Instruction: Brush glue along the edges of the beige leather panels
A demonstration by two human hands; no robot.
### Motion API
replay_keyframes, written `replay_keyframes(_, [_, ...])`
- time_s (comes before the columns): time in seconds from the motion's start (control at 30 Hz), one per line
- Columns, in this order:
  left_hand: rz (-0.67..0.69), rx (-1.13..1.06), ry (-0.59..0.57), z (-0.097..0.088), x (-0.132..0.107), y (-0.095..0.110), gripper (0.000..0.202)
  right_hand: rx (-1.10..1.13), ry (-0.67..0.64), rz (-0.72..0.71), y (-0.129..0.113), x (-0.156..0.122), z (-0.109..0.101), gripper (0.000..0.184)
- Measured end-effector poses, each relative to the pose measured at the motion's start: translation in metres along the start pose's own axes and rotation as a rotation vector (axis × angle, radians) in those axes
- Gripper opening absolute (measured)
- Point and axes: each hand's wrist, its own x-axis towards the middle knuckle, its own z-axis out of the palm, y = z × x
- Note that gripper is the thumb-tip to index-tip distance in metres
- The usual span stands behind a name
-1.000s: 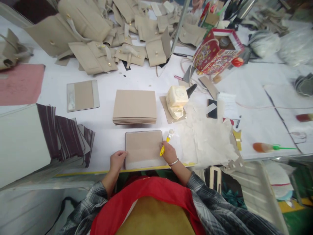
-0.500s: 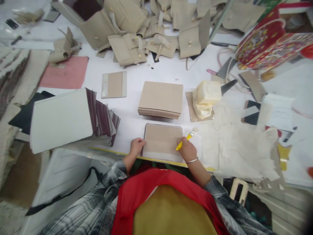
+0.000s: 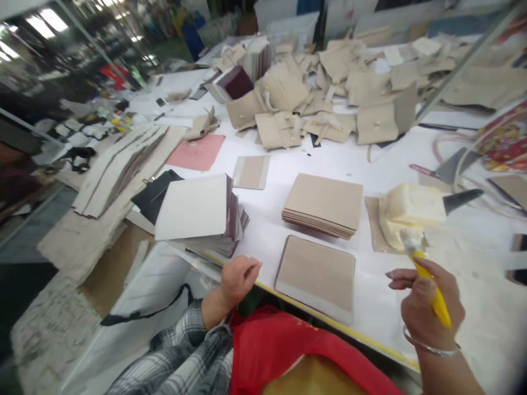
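In the head view my right hand (image 3: 430, 296) is closed around the yellow handle of a paintbrush (image 3: 436, 304). The brush's bristles touch the front of a glue-coated, cream-coloured container (image 3: 411, 206). My left hand (image 3: 241, 280) hovers by the table's front edge, fingers curled together, with nothing visible in them. Between my hands lies a beige panel on a slightly larger backing (image 3: 319, 271), apart from both hands. Just behind it is a stack of beige boards (image 3: 325, 200).
A tall pile of pale, maroon-edged panels (image 3: 193, 208) stands at left. Behind are a small beige-and-grey panel (image 3: 251, 171), a pink sheet (image 3: 197, 152) and many beige flap pieces with metal studs (image 3: 280, 131). A dark blade (image 3: 463, 200) juts beside the container. Glue-smeared paper (image 3: 486, 285) covers the right side.
My right hand has carried the brush from the panel's right edge to the glue container. My left hand has let go of the panel's left edge and drawn back. The view has swung left.
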Motion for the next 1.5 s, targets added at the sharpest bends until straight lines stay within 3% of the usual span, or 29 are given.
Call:
replay_keyframes(0.03, [0.016, 0.037, 0.07, -0.015, 0.003, 0.001, 0.002, 0.097, 0.022, 0.008, -0.011, 0.004, 0.009, 0.039])
replay_keyframes(0.13, [0.059, 0.174, 0.319, -0.057, 0.013, -0.011, 0.025, 0.249, -0.012, -0.034, -0.04, 0.014, 0.034, 0.043])
replay_keyframes(0.2, [0.053, 0.283, 0.345, -0.08, 0.019, -0.032, 0.045, 0.331, -0.094, -0.023, -0.052, 0.018, 0.048, 0.045])
replay_keyframes(0.3, [-0.053, 0.432, 0.047, -0.1, 0.023, -0.078, 0.063, 0.41, -0.174, 0.111, -0.058, 0.025, 0.064, 0.048])
replay_keyframes(0.37, [-0.1, 0.462, -0.141, -0.103, 0.021, -0.11, 0.056, 0.422, -0.174, 0.203, -0.057, 0.029, 0.071, 0.05])
replay_keyframes(0.5, [-0.11, 0.425, -0.176, -0.103, 0.016, -0.147, 0.044, 0.369, -0.134, 0.276, -0.05, 0.032, 0.074, 0.045])
replay_keyframes(0.67, [-0.156, 0.374, -0.2, -0.107, 0.02, -0.139, 0.04, 0.317, -0.069, 0.27, -0.04, 0.021, 0.063, 0.035])
replay_keyframes(0.83, [-0.151, 0.402, -0.295, -0.109, 0.028, -0.135, 0.04, 0.264, -0.089, 0.38, -0.021, 0.003, 0.052, 0.03])
replay_keyframes(0.93, [-0.162, 0.412, -0.298, -0.113, 0.034, -0.131, 0.038, 0.216, -0.132, 0.469, -0.006, -0.007, 0.058, 0.03])
replay_keyframes(1.0, [-0.147, 0.419, -0.253, -0.111, 0.036, -0.117, 0.038, 0.219, -0.192, 0.51, 0.003, -0.014, 0.073, 0.031])
replay_keyframes(1.07, [-0.084, 0.415, -0.134, -0.096, 0.034, -0.09, 0.04, 0.238, -0.277, 0.541, 0.01, -0.019, 0.096, 0.033])
replay_keyframes(1.13, [0.051, 0.328, -0.062, -0.06, 0.025, -0.055, 0.034, 0.235, -0.354, 0.555, 0.016, -0.022, 0.12, 0.033])
replay_keyframes(1.17, [0.157, 0.206, -0.158, -0.034, 0.018, -0.038, 0.025, 0.222, -0.38, 0.551, 0.018, -0.023, 0.132, 0.032])
replay_keyframes(1.23, [0.317, 0.021, -0.474, 0.027, 0.001, -0.009, 0.018, 0.192, -0.423, 0.527, 0.022, -0.023, 0.149, 0.03])
replay_keyframes(1.27, [0.337, -0.019, -0.615, 0.058, -0.007, 0.0, 0.022, 0.177, -0.44, 0.512, 0.025, -0.024, 0.156, 0.03])
replay_keyframes(1.33, [0.298, -0.017, -0.772, 0.112, -0.021, 0.008, 0.03, 0.144, -0.473, 0.484, 0.031, -0.024, 0.161, 0.028])
replay_keyframes(1.4, [0.253, 0.034, -0.846, 0.146, -0.03, 0.008, 0.034, 0.096, -0.488, 0.47, 0.04, -0.026, 0.157, 0.027])
replay_keyframes(1.5, [0.242, 0.1, -0.871, 0.164, -0.032, 0.003, 0.03, 0.021, -0.457, 0.46, 0.061, -0.027, 0.131, 0.028])
